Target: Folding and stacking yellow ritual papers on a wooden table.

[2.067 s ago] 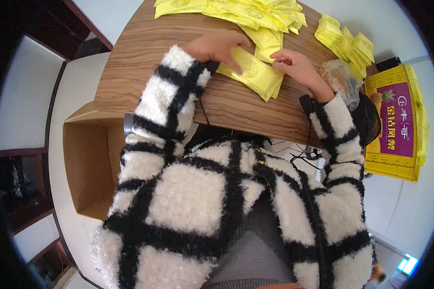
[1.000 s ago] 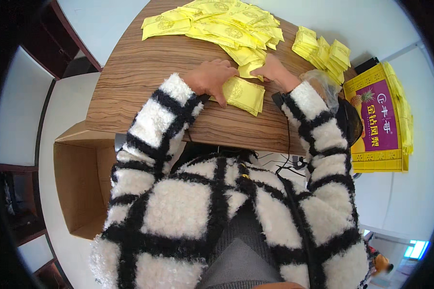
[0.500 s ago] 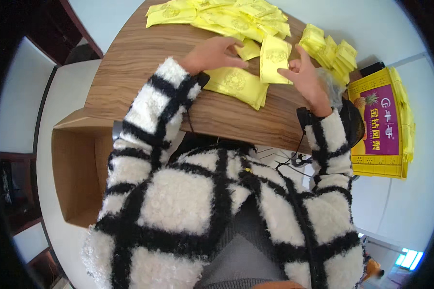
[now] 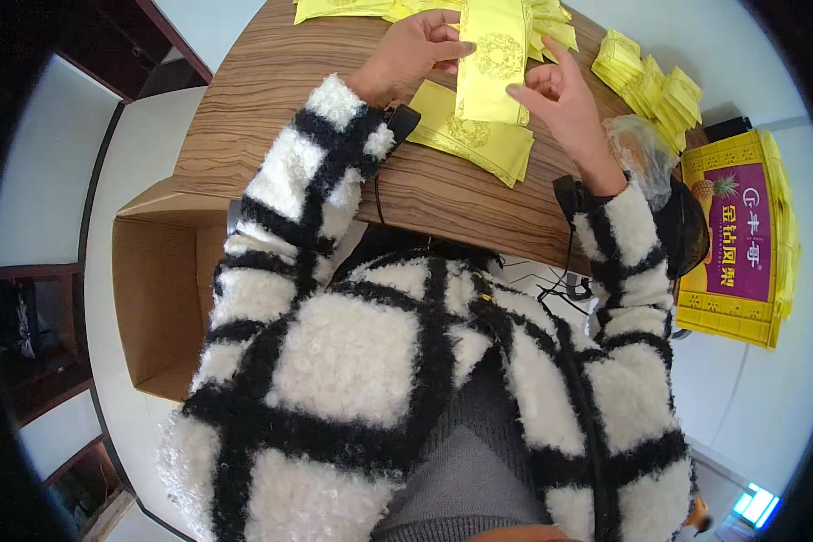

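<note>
A flat yellow packet (image 4: 495,68) with a round ornamental print is raised upright over the table in front of me. At its left edge, my left hand (image 4: 414,56) pinches it between thumb and curled fingers. The thumb of my right hand (image 4: 565,104) presses on the lower right edge, with its index finger pointing up and the other fingers partly hidden behind the packet. Beneath lies a small stack of like yellow packets (image 4: 479,140) on the wooden table (image 4: 289,72).
More yellow packets (image 4: 361,7) are spread along the far edge. Bundles of them (image 4: 646,81) sit at the right, by a clear plastic bag (image 4: 646,149). A large purple-and-yellow printed bag (image 4: 732,235) hangs beyond. An open cardboard box (image 4: 167,298) stands at lower left.
My left hand, apart from the packet before, now grips its left edge. The held packet appears higher in view, and the whole scene has shifted slightly with my head.
</note>
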The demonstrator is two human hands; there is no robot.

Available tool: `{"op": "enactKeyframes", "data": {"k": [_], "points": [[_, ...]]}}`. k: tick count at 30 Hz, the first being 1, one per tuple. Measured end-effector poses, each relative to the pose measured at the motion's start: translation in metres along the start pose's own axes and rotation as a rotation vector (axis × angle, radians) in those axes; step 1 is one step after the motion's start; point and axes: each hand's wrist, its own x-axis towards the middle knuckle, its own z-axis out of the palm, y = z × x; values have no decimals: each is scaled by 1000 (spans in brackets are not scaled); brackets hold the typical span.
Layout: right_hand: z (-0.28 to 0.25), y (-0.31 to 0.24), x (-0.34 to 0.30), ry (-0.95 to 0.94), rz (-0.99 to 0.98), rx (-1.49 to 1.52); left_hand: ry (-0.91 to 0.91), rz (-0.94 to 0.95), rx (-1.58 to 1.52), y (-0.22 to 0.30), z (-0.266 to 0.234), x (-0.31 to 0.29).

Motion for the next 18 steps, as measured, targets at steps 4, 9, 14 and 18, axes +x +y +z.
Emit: {"op": "enactKeyframes", "data": {"k": [4, 9, 14, 18], "points": [[3, -6, 7, 112, 13, 23, -18, 93, 35, -5, -14, 5], [5, -32, 11, 204, 36, 112, -61, 223, 115, -8, -19, 9], [-7, -26, 13, 8, 184, -119, -123, 159, 225, 6, -6, 1], [-4, 2, 4, 17, 78, 29, -163, 208, 316, -5, -15, 7]]}}
